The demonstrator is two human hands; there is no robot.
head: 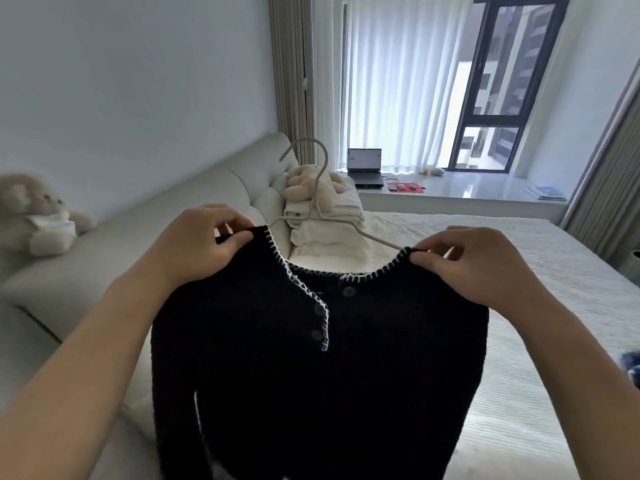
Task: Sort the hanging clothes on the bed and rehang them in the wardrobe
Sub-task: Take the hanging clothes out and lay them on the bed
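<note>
The left hand (204, 242) and right hand (464, 265) are each pinching a shoulder of the black cardigan (318, 358), holding it spread between them above the bed (519, 306). Likely they are seating the shoulders squarely on the pale hanger (320, 188), whose hook is rising between and beyond the hands.

bed (485, 258): white ribbed cover | folded white bedding (329, 233) stacked at headboard end

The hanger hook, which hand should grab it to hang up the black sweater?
Probably the left hand. The hanger hook rises nearer that side, and its open end points left. The right hand can stay pinching the cardigan shoulder.
</note>
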